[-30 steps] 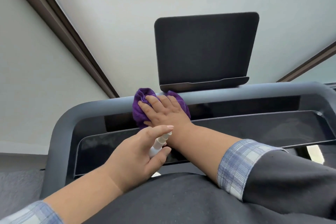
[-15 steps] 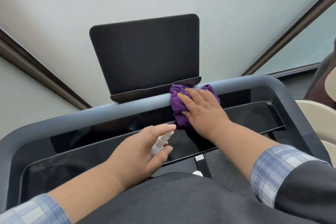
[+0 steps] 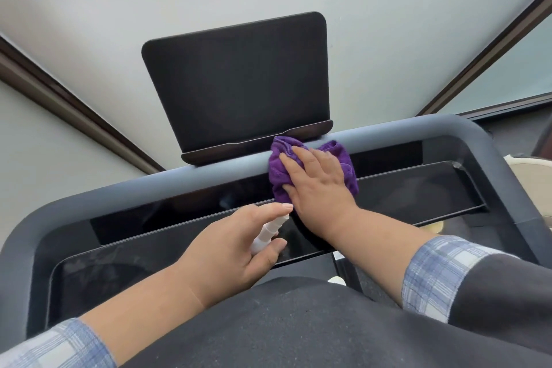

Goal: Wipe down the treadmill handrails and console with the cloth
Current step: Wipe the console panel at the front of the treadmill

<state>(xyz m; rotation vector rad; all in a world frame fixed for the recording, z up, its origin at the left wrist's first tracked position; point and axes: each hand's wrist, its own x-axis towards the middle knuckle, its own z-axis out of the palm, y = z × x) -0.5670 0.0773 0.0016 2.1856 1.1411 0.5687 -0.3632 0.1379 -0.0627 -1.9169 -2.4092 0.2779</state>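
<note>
My right hand (image 3: 318, 185) presses a bunched purple microfibre cloth (image 3: 343, 158) flat-fingered against the rounded grey front handrail (image 3: 149, 188) at centre frame, just below the ledge of the upright black tablet-style holder (image 3: 239, 84), while my left hand (image 3: 236, 251) in the lower middle curls its grip round a small white spray bottle (image 3: 268, 233), forefinger on the nozzle. To wipe well here, I judge, the palm should keep even pressure and wrap the cloth over the bar's curve, working toward the right corner. The glossy black console panel (image 3: 418, 191) below is not yet under the cloth.
</note>
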